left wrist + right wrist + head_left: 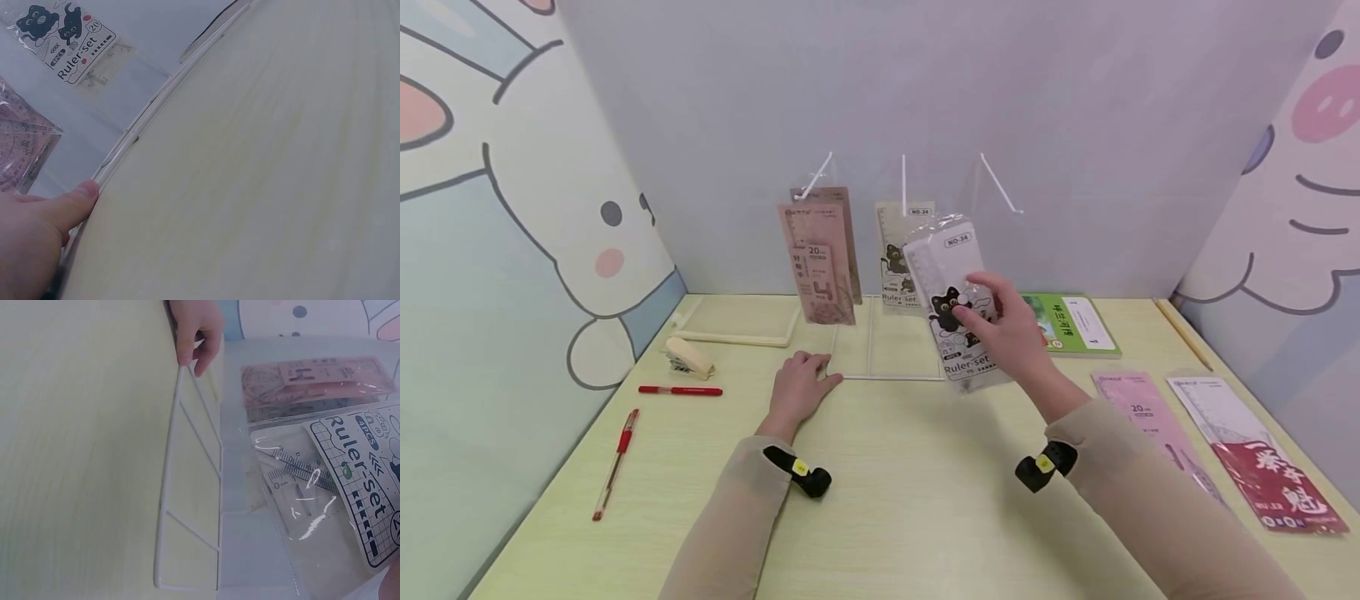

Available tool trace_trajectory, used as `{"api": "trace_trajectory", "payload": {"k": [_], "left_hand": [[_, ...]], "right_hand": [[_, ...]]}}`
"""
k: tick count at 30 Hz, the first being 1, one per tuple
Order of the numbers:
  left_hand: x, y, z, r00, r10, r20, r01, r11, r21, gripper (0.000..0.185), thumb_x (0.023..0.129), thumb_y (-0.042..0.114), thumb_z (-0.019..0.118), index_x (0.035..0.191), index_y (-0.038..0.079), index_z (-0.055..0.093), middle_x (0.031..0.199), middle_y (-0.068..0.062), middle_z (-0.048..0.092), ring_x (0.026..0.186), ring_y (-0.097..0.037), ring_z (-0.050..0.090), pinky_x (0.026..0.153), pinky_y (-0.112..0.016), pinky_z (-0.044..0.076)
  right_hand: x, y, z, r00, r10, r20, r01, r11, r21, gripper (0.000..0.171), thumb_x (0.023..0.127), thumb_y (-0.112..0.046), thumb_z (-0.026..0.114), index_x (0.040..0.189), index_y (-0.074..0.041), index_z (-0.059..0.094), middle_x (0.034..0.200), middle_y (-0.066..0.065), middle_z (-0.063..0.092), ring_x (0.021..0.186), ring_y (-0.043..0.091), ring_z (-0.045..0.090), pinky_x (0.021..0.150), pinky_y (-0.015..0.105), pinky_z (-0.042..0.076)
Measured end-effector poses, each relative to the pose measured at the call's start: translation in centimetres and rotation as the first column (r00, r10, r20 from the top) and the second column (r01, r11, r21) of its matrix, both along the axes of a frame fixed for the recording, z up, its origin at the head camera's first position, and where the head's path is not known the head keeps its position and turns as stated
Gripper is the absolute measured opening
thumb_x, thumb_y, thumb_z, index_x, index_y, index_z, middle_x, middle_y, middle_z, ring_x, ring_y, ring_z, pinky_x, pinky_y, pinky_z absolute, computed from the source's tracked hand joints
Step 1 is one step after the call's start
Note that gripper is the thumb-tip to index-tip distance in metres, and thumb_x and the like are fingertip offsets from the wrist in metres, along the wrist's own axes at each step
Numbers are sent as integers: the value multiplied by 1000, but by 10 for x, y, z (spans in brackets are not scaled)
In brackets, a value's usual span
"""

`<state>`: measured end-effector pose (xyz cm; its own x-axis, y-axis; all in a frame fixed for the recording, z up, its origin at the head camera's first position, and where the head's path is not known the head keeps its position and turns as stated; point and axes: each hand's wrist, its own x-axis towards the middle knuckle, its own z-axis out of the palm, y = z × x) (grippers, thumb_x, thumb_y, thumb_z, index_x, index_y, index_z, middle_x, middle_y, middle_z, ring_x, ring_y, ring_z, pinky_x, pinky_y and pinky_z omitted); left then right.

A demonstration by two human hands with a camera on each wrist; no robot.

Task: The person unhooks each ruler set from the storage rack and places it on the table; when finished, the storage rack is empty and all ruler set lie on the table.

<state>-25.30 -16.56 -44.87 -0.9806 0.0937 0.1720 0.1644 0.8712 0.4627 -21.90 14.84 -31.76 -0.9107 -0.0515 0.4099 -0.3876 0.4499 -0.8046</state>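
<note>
My right hand (pixel 1011 329) pinches a ruler set (pixel 942 265) in a clear bag, its white card printed with a black cat. The pack is tilted in front of a white wire display rack (pixel 891 378), near the middle hook (pixel 904 179). A similar ruler set (pixel 891 237) hangs behind it on that hook. Pink ruler packs (pixel 822 275) hang from the left hook (pixel 815 175). My left hand (pixel 801 385) holds the rack base's front left corner; in the right wrist view its thumb and fingers pinch the wire (pixel 167 469). The right hook (pixel 1000 183) carries nothing.
At right lie a pink ruler pack (pixel 1138 408), a red-and-white ruler pack (pixel 1273 467), a green book (pixel 1078 325) and a pencil (pixel 1182 333). On the left are a stapler (pixel 689 357), a red pen (pixel 681 391), a clear red-capped pen (pixel 616 462) and a cream frame (pixel 737 338).
</note>
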Motion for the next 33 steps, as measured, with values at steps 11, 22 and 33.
{"api": "trace_trajectory", "payload": {"k": [11,22,33], "left_hand": [[-1,0,-1,1000,-3,-8,3,1000,-18,50,89,43,61,126,10,59,120,-15,52,107,-33,47,92,-49,36],[-1,0,-1,1000,-2,-10,2,1000,-28,50,89,44,61,126,10,59,120,-16,52,107,-33,47,90,-49,37],[0,1,1,1000,0,2,0,1000,-23,51,89,44,61,127,10,59,121,-16,52,108,-33,47,93,-50,36]], "right_hand": [[0,44,-31,993,-55,102,49,997,61,59,88,-32,67,137,-18,38,108,16,53,79,27,62,59,36,53],[6,76,-51,978,-126,164,91,974,208,68,87,-43,64,142,-20,32,141,24,35,94,40,60,75,53,49],[11,101,-65,969,-176,176,114,943,311,72,88,-45,62,144,-13,30,141,30,33,107,43,50,85,56,41]]}}
